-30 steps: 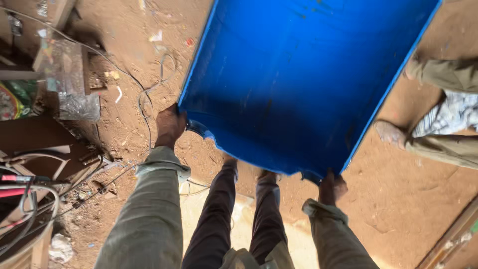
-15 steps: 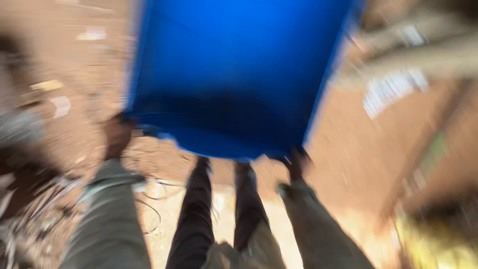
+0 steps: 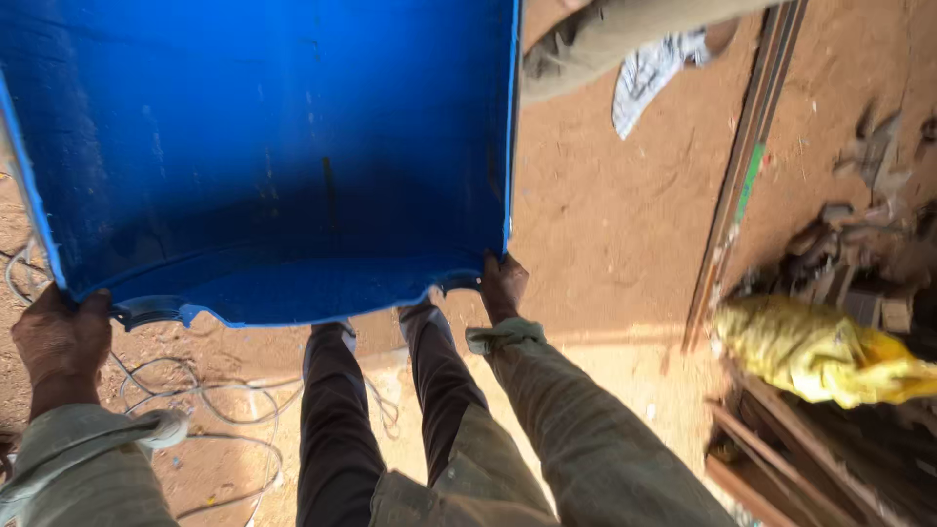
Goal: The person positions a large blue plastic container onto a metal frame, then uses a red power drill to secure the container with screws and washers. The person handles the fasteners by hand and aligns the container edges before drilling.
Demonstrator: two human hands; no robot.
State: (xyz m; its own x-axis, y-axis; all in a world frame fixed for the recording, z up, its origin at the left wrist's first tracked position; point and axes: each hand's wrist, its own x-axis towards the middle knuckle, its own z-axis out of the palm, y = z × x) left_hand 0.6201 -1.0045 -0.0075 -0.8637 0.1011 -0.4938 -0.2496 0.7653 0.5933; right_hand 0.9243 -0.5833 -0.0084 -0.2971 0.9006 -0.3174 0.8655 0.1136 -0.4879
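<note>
A big blue tub half (image 3: 273,146) fills the upper left of the frame, held off the dirt ground (image 3: 605,244). The left hand (image 3: 59,337) and right hand (image 3: 503,285) each clamp a near corner, spread wide to balance it.

smooth blue plastic tub (image 3: 273,146), rough dirt ground (image 3: 605,224), crinkled yellow sack (image 3: 820,351)

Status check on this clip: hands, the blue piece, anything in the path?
Left hand and right hand both gripping the near edge of the blue plastic half-drum. Loose wire underfoot. Another person's leg just beyond the far right edge.
</note>
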